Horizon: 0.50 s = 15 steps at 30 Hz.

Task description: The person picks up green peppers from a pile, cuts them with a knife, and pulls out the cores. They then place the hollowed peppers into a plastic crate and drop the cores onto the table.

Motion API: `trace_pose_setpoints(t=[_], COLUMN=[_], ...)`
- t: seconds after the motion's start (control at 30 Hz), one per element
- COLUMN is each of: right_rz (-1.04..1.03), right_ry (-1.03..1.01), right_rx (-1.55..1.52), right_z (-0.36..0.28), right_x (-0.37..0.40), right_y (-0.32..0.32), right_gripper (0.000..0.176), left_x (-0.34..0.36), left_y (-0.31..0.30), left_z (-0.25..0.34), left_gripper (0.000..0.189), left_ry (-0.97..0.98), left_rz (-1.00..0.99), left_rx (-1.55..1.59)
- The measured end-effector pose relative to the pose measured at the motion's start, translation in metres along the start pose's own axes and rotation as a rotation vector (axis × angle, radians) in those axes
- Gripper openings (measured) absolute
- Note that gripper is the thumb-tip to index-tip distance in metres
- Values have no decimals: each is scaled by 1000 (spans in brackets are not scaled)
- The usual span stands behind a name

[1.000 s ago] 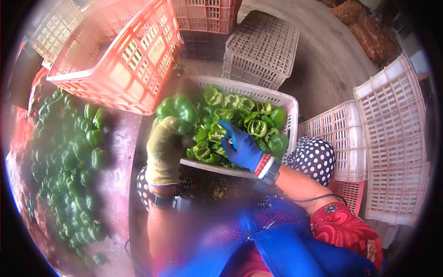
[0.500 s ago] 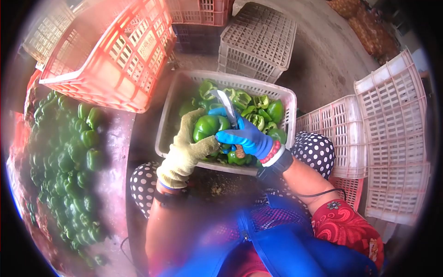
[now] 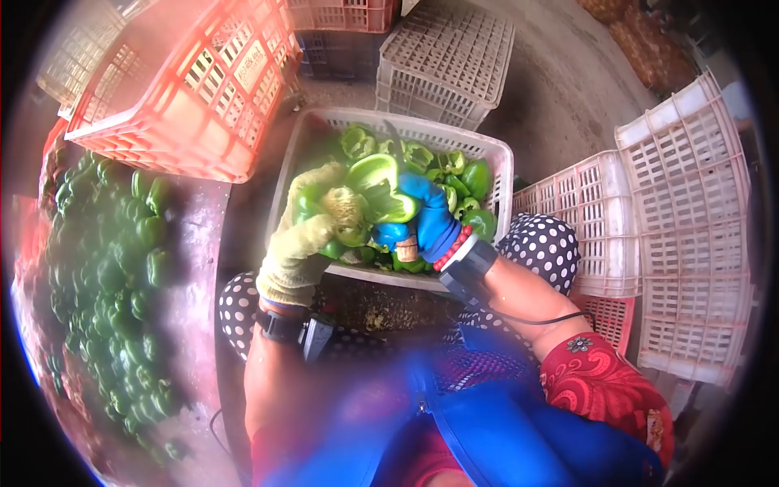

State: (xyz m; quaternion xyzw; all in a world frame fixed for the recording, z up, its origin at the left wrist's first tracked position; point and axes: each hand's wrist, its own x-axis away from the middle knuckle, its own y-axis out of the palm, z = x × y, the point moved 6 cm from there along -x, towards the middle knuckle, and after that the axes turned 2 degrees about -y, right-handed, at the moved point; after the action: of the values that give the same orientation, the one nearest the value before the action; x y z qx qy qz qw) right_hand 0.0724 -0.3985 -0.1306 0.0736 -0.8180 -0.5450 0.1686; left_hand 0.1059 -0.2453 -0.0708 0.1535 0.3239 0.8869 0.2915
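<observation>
My left hand (image 3: 304,227), in a pale yellow knit glove, is closed around one part of a split green bell pepper, with its pale seed core (image 3: 345,206) showing. The other part, a hollow pepper half (image 3: 376,185), opens toward me between both hands. My right hand (image 3: 434,215), in a blue glove, presses against that half while its fingers wrap a knife, whose wooden handle (image 3: 406,248) sticks out below. Most of the blade is hidden behind the pepper. Both hands are above a white crate (image 3: 284,174) holding cut and whole green peppers (image 3: 476,178).
Many whole green peppers (image 3: 122,300) lie in a heap on the left. An orange crate (image 3: 243,97) stands at upper left, an upturned grey crate (image 3: 446,49) behind. White crates (image 3: 690,227) stand on the right. Polka-dot knees (image 3: 545,252) flank the white crate.
The bell pepper, whole-looking before, is now split open with its inside and seed core showing. The knife blade, formerly raised in plain view, is mostly hidden. My hands have parted slightly.
</observation>
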Motion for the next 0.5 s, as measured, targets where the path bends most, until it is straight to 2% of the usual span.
trace_pose_setpoints(t=[0.07, 0.1, 0.13, 0.2, 0.27, 0.33, 0.37, 0.4, 0.43, 0.47, 0.5], right_rz=[-139, -121, -112, -13, 223, 377, 350, 323, 185, 146, 197], right_ry=[11, 1, -26, -1, -149, -138, -112, -84, -231, -106, -130], right_rx=[-150, -192, -142, 125, 1020, 1083, 982, 882, 823, 681, 615], right_z=[-6, -11, -19, -36, -56, -53, -43, -29, -23, -5, 7], right_x=[3, 6, 6, -7, -8, -8, -10, -11, -1, -2, -1], right_y=[14, 20, 19, -4, 7, -14, -24, -29, 16, 16, 16], right_gripper=[51, 56, 54, 54, 53, 66, 75, 85, 89, 86, 78], left_x=[-1, -5, -1, -3, -8, -13, -15, -17, -19, -21, -22], left_y=[6, -1, -11, -6, -46, -40, -38, -35, -33, -31, -19], left_z=[9, 15, 21, 25, 16, 12, 9, 3, -4, -11, -12], left_gripper=[76, 77, 78, 75, 67, 51, 43, 46, 49, 52, 48], left_ry=[101, 171, 155, 153, 410, 315, 269, 251, 230, 205, 169], left_rz=[-6, 24, 164, 173, 394, 386, 388, 336, 286, 239, 284], left_rx=[134, 157, 65, 161, -585, -409, -320, -241, -162, -85, -29])
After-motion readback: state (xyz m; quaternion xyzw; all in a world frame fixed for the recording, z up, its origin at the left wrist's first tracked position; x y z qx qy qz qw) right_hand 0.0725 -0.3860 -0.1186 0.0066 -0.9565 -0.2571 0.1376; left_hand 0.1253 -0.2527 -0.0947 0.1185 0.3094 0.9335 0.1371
